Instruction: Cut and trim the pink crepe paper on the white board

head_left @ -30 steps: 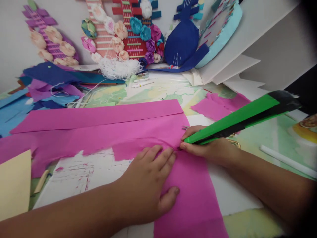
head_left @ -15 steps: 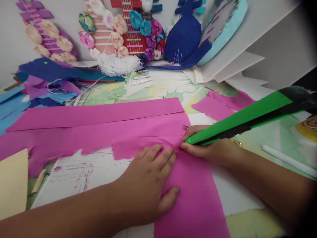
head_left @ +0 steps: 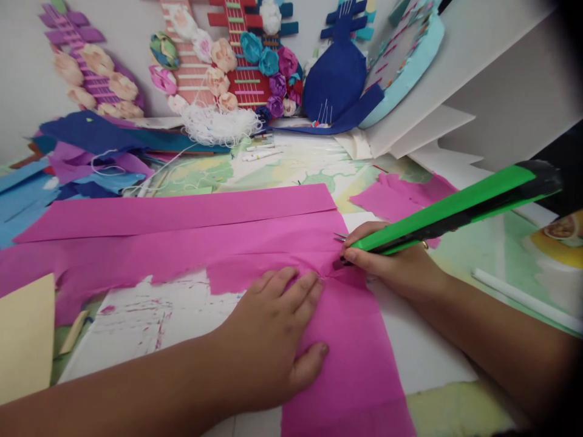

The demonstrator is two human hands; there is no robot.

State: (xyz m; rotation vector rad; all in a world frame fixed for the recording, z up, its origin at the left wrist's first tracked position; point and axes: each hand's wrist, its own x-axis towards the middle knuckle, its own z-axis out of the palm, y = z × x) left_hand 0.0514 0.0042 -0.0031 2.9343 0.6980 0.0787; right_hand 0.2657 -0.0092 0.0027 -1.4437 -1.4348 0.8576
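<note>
My left hand (head_left: 277, 334) lies spread flat on a bright pink sheet (head_left: 346, 352), its fingertips beside a wrinkled, torn-looking edge. The sheet looks like crepe paper and rests partly on a white board (head_left: 122, 315) with cut marks and pink smears. In my right hand (head_left: 387, 261) is a green and black utility knife (head_left: 446, 212), slanting up to the right. Its short blade end meets the pink sheet just right of my left fingertips. Two thin metal tips (head_left: 339, 237) poke out by the right fingers; the rest of that tool is mostly hidden.
Paper guitar shapes with flowers (head_left: 246, 54) lean at the back, behind a heap of white string (head_left: 221, 124). Blue and purple scraps (head_left: 91, 152) lie far left. Pink scraps (head_left: 401, 194) and a white stick (head_left: 523, 300) are right; a cream card (head_left: 27, 340) is near left.
My right hand and the knife have shifted slightly right and away from my left fingertips, showing the blade end. The left hand stays on the sheet. The view has shifted a little.
</note>
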